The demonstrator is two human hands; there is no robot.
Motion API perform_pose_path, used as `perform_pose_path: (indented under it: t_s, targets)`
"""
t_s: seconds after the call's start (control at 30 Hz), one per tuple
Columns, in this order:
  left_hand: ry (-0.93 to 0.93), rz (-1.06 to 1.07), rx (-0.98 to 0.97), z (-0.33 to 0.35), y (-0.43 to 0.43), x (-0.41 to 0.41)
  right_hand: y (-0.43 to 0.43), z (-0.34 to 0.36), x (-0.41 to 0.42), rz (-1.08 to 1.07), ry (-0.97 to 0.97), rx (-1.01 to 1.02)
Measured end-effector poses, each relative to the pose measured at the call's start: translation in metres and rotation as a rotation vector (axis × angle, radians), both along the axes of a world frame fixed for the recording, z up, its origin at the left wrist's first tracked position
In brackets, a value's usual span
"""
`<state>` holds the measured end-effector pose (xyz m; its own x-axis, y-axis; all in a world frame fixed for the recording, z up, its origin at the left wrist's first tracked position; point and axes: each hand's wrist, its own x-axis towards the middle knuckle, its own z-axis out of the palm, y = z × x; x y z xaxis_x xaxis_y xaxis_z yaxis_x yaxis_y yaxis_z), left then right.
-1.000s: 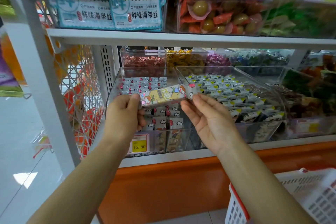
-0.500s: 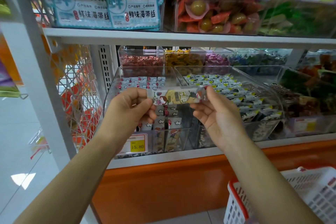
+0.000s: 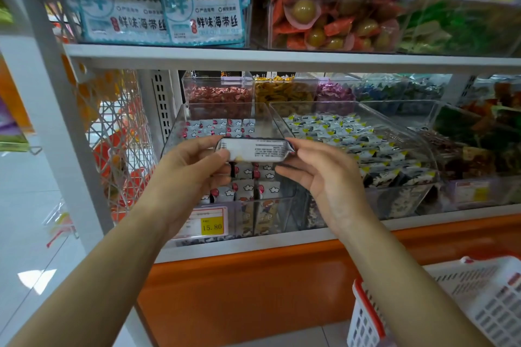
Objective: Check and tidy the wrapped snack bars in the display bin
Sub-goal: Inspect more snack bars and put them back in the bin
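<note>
Shop aisle; white metal shelf (image 3: 282,58) stocked with clear bins. Item: one silver foil-wrapped snack bar (image 3: 253,153), pinched at each end by the left hand (image 3: 191,172) and right hand (image 3: 318,175). It is held level over the clear plastic display bin (image 3: 172,135) below the grip, printed back uppermost, presumably for label inspection. Earlier the yellow cartoon front was shown; the bar has been rotated.

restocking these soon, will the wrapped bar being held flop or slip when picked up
Probably fairly stiff: the snack bar spans straight between the left hand and right hand, pinched at its ends, without sagging. Likely light, since fingertips alone carry it. Its glossy wrapper may be slightly slippery.
</note>
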<state>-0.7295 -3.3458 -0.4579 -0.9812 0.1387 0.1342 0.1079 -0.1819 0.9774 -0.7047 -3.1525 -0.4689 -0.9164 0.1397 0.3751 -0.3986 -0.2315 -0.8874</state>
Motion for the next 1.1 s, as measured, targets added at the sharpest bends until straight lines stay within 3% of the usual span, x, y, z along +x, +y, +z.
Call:
perform_pose_path:
  t_s: [0.2,0.53,0.77,0.93,1.1]
  targets:
    - [0.191,-0.058,-0.326,0.008,0.005,0.011,0.003,-0.003,0.002,-0.211,0.067,0.385]
    - [0.164,-0.074,-0.397,0.016,0.0,0.013,0.007,0.001,0.003,-0.238,0.123,0.445]
    - [0.115,-0.127,-0.455,0.022,-0.011,0.011,0.009,0.003,0.005,-0.105,0.041,0.477]
    - [0.028,-0.091,-0.384,0.02,-0.011,0.011,0.007,0.002,0.005,-0.006,0.027,0.419]
    - [0.028,-0.028,-0.366,0.014,-0.001,0.011,0.001,0.0,0.005,-0.023,0.028,0.499]
